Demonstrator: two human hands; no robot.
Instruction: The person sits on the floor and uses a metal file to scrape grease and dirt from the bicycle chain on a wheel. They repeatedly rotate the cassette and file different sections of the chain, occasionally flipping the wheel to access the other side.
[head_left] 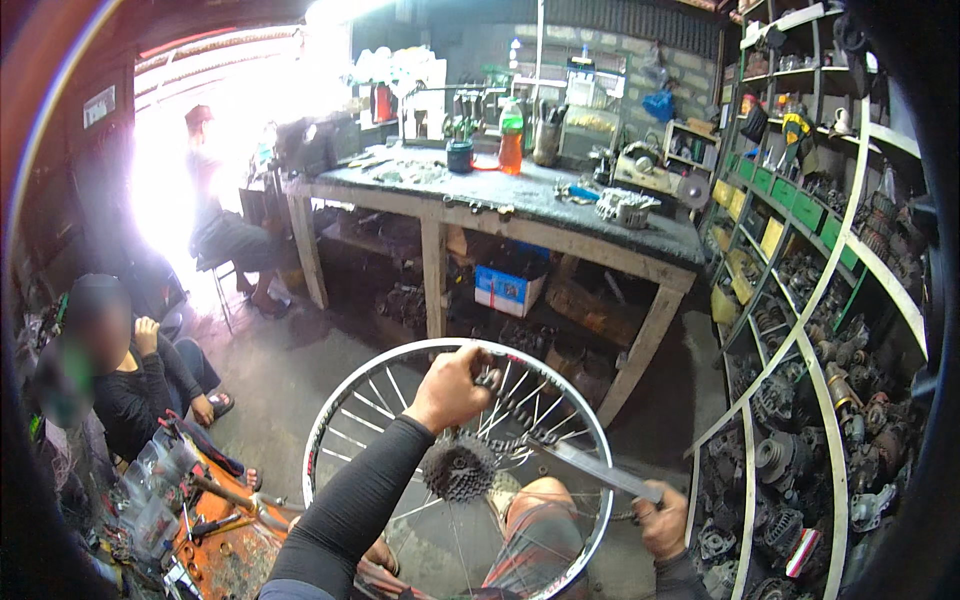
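Observation:
A bicycle wheel (318,428) with a pale rim and thin spokes leans over my legs. At its hub sits a dark cassette (460,470) of stacked sprockets. My right hand (662,522) is closed round the handle end of a chain whip (598,466), a flat grey metal bar that crosses the wheel's right side. A length of chain (516,412) runs from the bar up to my left hand (452,386), whose fingers are closed on its upper part, just above the cassette. Whether the chain touches the sprockets I cannot tell.
A workbench (480,207) with bottles and tools stands ahead. Shelves (790,400) crammed with metal parts line the right. At left a person (140,390) sits low beside an orange tool-strewn surface (240,560); another person (215,190) sits farther back.

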